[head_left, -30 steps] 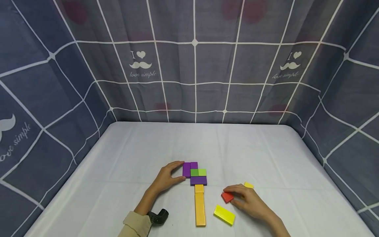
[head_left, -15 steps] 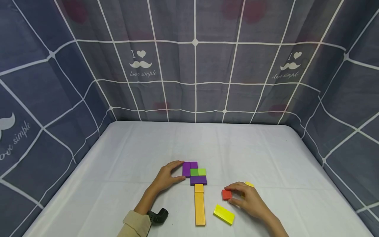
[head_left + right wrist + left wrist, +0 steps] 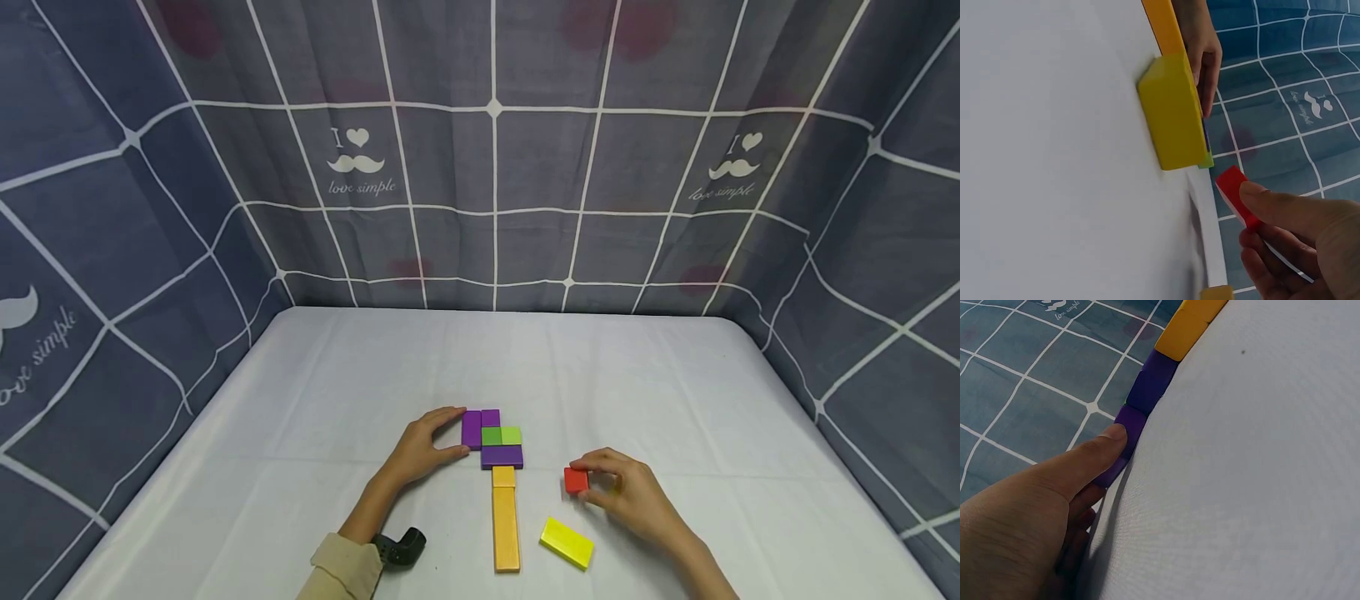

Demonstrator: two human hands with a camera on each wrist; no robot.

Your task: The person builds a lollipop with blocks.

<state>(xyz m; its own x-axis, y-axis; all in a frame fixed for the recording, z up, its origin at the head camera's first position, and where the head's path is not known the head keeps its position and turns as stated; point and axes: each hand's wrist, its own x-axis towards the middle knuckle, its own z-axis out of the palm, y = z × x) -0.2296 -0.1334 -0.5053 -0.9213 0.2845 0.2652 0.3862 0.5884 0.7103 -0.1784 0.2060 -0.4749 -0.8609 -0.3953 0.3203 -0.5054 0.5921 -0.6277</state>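
Note:
My right hand (image 3: 637,497) pinches a small red block (image 3: 576,481) between thumb and fingers. The right wrist view shows the red block (image 3: 1235,195) held up off the cloth. My left hand (image 3: 420,448) holds an upright purple block (image 3: 471,430) by its near and far ends, at the left edge of a flat layout. In the left wrist view the thumb lies on that purple block (image 3: 1132,428). Beside it lie a small purple block (image 3: 491,417), a green block (image 3: 491,436), a light green block (image 3: 511,435) and a dark purple block (image 3: 502,456).
A short orange block (image 3: 503,476) and a long orange block (image 3: 506,529) run toward me below the layout. A yellow block (image 3: 567,543) lies slanted to their right. One yellowish block (image 3: 1216,293) shows at the right wrist view's bottom edge. Gridded curtains surround the white table (image 3: 337,367).
My right hand has lifted the red block and carried it slightly away from me, turning it straighter. The yellow block behind that hand is now hidden in the head view. My left hand stays put.

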